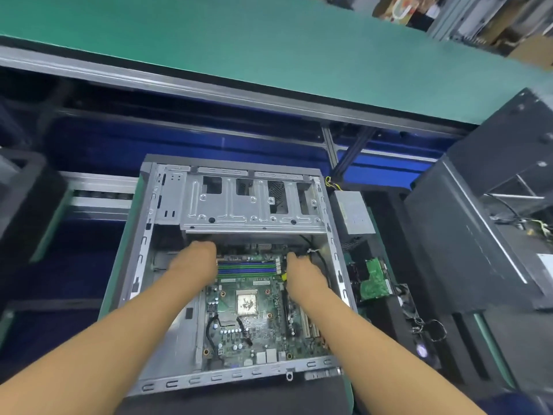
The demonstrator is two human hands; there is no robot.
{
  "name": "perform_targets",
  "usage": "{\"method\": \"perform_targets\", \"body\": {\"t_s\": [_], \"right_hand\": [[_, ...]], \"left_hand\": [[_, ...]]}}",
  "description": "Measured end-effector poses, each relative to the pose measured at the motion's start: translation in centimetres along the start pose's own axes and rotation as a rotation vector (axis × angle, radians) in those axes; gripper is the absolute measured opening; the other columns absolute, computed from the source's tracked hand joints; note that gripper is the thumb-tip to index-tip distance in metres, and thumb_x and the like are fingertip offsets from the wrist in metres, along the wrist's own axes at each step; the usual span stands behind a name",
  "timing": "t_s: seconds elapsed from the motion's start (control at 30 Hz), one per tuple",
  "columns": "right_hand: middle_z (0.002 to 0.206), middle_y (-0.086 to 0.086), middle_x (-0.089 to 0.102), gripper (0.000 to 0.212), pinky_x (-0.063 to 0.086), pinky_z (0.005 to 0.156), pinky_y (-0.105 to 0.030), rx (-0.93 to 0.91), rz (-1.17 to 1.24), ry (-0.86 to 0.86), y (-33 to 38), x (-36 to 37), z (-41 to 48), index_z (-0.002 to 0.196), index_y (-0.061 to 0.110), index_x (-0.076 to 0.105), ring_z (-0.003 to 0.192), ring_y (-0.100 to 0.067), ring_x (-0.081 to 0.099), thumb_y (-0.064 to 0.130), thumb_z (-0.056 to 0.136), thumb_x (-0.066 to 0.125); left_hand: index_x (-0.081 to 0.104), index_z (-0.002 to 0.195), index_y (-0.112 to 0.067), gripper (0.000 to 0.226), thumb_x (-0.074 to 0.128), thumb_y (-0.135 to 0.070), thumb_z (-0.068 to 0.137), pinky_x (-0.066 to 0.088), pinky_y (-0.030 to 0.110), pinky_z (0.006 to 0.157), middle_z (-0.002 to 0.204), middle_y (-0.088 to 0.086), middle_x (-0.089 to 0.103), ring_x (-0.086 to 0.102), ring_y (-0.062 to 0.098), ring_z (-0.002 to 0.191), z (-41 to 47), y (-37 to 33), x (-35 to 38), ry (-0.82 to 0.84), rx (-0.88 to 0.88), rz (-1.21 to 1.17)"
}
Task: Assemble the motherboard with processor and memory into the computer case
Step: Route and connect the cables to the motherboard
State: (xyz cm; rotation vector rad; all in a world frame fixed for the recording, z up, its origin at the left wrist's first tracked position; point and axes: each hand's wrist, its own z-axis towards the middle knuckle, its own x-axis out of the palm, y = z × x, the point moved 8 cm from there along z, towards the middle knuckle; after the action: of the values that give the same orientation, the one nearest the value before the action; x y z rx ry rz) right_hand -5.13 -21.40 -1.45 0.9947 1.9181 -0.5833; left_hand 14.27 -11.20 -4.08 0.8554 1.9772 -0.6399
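Head view, one open chassis, entries by size.

1. Computer case (139,265): lying on its side, open face up. Bare metal floor shows left of the board, which is the only free room inside.
2. Drive cage (248,205): spans the far end and overhangs the board's far edge, so there is little headroom beneath it.
3. Motherboard (263,327): down inside the case, close to the right wall, near edge against the front rail. Judged placed or nearly so. No screws can be made out, so fastening appears left to do.
4. Power supply (354,212): outside the case, just beyond its far right corner. Judged not yet fitted.
5. Left hand (194,259): at the board's far left corner. Fingertips are hidden under the cage, so the grip cannot be told.
6. Right hand (299,271): at the far right corner beside a black cable. Fingers are bent down, but any pinch is unclear.
7. Memory slots (247,266): between the hands. Whether modules are seated is unclear.
8. Processor (247,301): in its socket with the lid bare and no cooler.
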Motion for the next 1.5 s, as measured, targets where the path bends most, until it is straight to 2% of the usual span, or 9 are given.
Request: {"method": "perform_targets", "body": {"t_s": [0.23,0.43,0.6,0.87,0.97,1.07,1.17,1.33,1.5], "right_hand": [[0.128,-0.016,0.061,0.043,0.056,0.084,-0.034,-0.043,-0.151,-0.077,-0.3,0.0,1.1,0.131,0.006,0.05,0.108,-0.028,0.067,0.0,0.091,0.064],[0.138,-0.016,0.044,0.052,0.04,0.108,-0.038,-0.174,-0.189,-0.171,0.6,-0.7,0.5,0.137,0.01,0.046,0.128,-0.031,0.045,0.001,0.09,0.065],[0.116,-0.007,0.06,0.016,0.047,0.074,-0.035,-0.197,0.246,-0.245,0.5,-2.1,0.2,0.107,0.015,0.046,0.09,-0.023,0.056,0.001,0.1,0.051],[0.116,-0.005,0.056,0.018,0.039,0.079,-0.027,-0.125,0.559,-0.351,-0.4,-3.0,-0.1,0.116,0.008,0.059,0.095,-0.02,0.054,0.011,0.107,0.044],[0.116,-0.007,0.056,0.014,0.039,0.079,-0.025,-0.129,0.498,-0.231,0.1,-1.4,-0.1,0.11,0.007,0.059,0.095,-0.02,0.053,0.003,0.102,0.048],[0.115,-0.009,0.056,0.016,0.038,0.075,-0.027,-0.113,0.509,-0.198,0.3,-0.7,-0.7,0.107,0.006,0.06,0.097,-0.023,0.055,-0.003,0.096,0.052],[0.118,-0.011,0.058,0.02,0.042,0.078,-0.028,-0.087,0.502,-0.188,0.0,-0.4,-1.3,0.109,0.007,0.062,0.098,-0.024,0.057,-0.004,0.093,0.056],[0.135,-0.015,0.052,0.029,0.043,0.092,-0.026,-0.047,0.497,-0.108,-0.5,0.2,-2.3,0.12,0.003,0.062,0.114,-0.028,0.058,-0.008,0.094,0.053],[0.151,-0.009,0.019,0.047,0.045,0.092,-0.036,0.081,0.571,-0.07,-0.5,1.1,-3.9,0.137,0.007,0.041,0.112,-0.028,0.056,-0.004,0.093,0.053]], "left_hand": [[0.044,0.14,-0.01,0.049,0.049,-0.003,0.093,0.053,0.029,0.088,0.132,0.011,0.057,0.062,0.023,0.108,-1.3,2.7,2.3,0.218,-0.136,0.05],[0.052,0.126,-0.006,0.032,0.048,-0.009,0.094,0.046,0.03,0.066,0.108,0.009,0.064,0.055,0.022,0.08,-1.5,3.2,2.0,0.133,-0.208,-0.073],[0.049,0.127,-0.013,0.033,0.047,-0.011,0.094,0.048,0.032,0.073,0.118,0.009,0.06,0.06,0.025,0.098,-1.8,3.0,1.5,0.048,-0.188,-0.179],[0.059,0.12,-0.016,0.027,0.051,-0.015,0.093,0.053,0.038,0.088,0.115,0.007,0.063,0.061,0.024,0.099,-1.7,0.6,0.8,-0.121,0.015,-0.399],[0.064,0.113,-0.022,0.023,0.054,-0.02,0.092,0.051,0.025,0.08,0.106,-0.003,0.063,0.062,0.007,0.089,-2.0,-1.2,-0.4,-0.223,0.117,-0.49],[0.066,0.113,-0.031,0.021,0.06,-0.034,0.093,0.044,0.006,0.065,0.083,-0.026,0.066,0.061,-0.012,0.073,-2.4,-6.1,-0.3,-0.018,0.336,-0.718],[0.067,0.12,-0.032,0.031,0.067,-0.038,0.09,0.047,0.023,0.093,0.113,-0.02,0.067,0.063,0.001,0.102,-2.3,-10.0,0.4,0.161,0.454,-0.753],[0.071,0.092,-0.04,0.017,0.073,-0.024,0.087,0.052,0.021,0.067,0.079,-0.019,0.072,0.065,-0.005,0.071,-1.7,-12.1,2.5,0.23,0.482,-0.794],[0.071,0.101,-0.04,0.02,0.065,-0.023,0.091,0.057,0.036,0.079,0.088,-0.01,0.074,0.07,0.016,0.085,-1.3,-12.7,3.3,0.273,0.491,-0.679]]}}
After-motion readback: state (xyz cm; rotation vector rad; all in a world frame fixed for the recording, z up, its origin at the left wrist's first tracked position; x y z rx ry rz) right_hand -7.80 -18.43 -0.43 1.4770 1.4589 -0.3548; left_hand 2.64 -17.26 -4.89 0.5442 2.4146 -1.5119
